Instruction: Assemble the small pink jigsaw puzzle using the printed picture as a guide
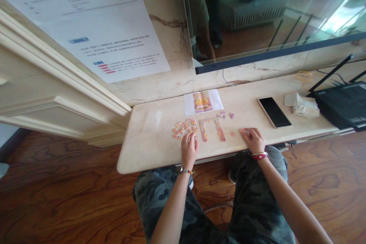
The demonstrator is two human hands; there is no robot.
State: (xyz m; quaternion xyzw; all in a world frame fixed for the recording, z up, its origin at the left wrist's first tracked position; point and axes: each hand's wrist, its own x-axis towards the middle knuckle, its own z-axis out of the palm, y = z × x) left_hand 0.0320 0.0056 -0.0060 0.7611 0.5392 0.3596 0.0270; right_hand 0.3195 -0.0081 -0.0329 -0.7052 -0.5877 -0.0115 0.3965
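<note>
A loose heap of small jigsaw puzzle pieces [183, 126] in orange, pink and white lies on the light-coloured bench top. My left hand [190, 145] rests at its lower right edge, fingers curled in; anything between them is hidden. Right of the heap is a partly joined jigsaw puzzle [203, 129], its top and two sides forming a border. My right hand [254, 139] is at the right, thumb and fingers closed on a small pinkish puzzle piece [243, 130]. Between the border and this hand lies a small cluster of pieces [232, 134]. Purple pieces [222, 114] lie above.
A paper with a printed yellow picture [201, 101] lies behind the puzzle. To the right are a phone [274, 112], a white packet [305, 106] and a black router [341, 103] with antennas. A television [265, 11] hangs above the bench [148, 137].
</note>
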